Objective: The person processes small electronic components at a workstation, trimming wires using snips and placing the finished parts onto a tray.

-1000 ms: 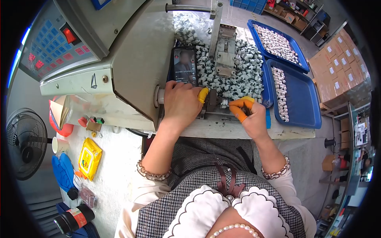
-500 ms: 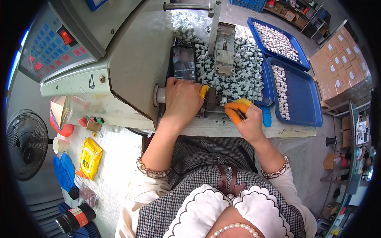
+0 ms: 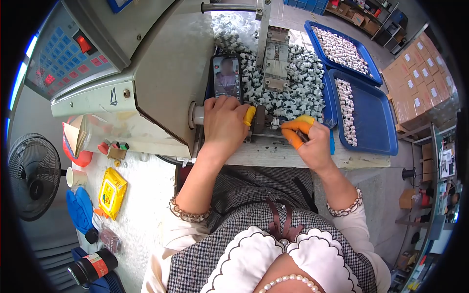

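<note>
My left hand (image 3: 224, 123) curls over the shaft area of a winding-type machine (image 3: 171, 63), a yellow cot on one finger. Its grip is hidden from above. My right hand (image 3: 313, 141), with orange and yellow finger cots, is closed in a pinch. Those fingertips are at the right end of a small white part (image 3: 275, 122), which sits beside a dark metal block (image 3: 260, 118). Whatever lies between them is too small to make out. Behind both hands spreads a heap of small white and dark green parts (image 3: 303, 90).
A phone (image 3: 226, 78) stands behind my left hand. A metal fixture (image 3: 277, 61) rises over the heap. On the right are a blue tray (image 3: 371, 117) with a row of white parts and a fuller blue tray (image 3: 373, 73). Yellow wipes (image 3: 112, 193) lie left.
My right hand has shifted slightly right, and its pinched fingertips are now a little farther from the metal block. My left hand stays almost in place. The phone picture differs.
</note>
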{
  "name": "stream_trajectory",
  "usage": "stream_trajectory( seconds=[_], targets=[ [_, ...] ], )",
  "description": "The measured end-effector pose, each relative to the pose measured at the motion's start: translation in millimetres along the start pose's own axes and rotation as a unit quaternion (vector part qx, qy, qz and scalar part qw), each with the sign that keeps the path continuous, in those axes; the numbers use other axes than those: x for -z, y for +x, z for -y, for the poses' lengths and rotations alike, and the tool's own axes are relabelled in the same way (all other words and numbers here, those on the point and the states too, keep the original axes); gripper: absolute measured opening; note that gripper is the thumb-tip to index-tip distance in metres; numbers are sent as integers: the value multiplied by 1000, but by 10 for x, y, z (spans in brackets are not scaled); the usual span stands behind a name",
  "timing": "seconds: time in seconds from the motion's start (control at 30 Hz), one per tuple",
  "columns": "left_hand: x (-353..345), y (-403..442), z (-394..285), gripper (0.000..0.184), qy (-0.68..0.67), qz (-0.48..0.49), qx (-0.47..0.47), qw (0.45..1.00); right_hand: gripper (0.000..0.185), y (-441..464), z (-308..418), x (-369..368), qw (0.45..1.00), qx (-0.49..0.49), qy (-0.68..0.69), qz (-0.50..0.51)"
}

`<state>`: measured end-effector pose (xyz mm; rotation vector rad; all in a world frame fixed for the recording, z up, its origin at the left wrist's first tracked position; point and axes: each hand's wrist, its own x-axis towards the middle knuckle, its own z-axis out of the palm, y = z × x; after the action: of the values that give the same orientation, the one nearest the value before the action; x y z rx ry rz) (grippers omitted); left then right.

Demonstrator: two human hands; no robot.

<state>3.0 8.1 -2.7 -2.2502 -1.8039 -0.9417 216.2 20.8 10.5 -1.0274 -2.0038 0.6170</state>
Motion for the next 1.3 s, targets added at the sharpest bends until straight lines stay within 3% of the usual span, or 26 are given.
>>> stream_trajectory(
  seconds=[0.1,0.2,0.3,0.43,0.5,0.7,1.13,1.3],
  targets=[
    [-8,-31,-13,30,-7,-12,3,1000,13,228,-3,17,1000,17,-3,10],
    [-16,-34,-17,28,-13,-25,1,1000,13,410,7,49,993,-70,1,93],
    [-18,-28,-27,27,-5,-31,0,1000,16,478,-61,67,986,-129,44,92],
    [-22,-14,-21,25,0,-29,-1,1000,17,519,-172,110,983,-139,44,113],
    [-24,-10,-19,22,17,-20,3,1000,18,571,-175,140,949,-257,64,168],
    [-61,-16,0,21,20,-12,7,1000,27,757,-354,183,901,-324,148,247],
    [-1,50,-27,13,15,34,30,999,19,856,-366,32,869,-347,188,299],
    [29,108,-39,11,30,108,51,992,12,835,-359,-70,842,-339,306,286]
  ],
)
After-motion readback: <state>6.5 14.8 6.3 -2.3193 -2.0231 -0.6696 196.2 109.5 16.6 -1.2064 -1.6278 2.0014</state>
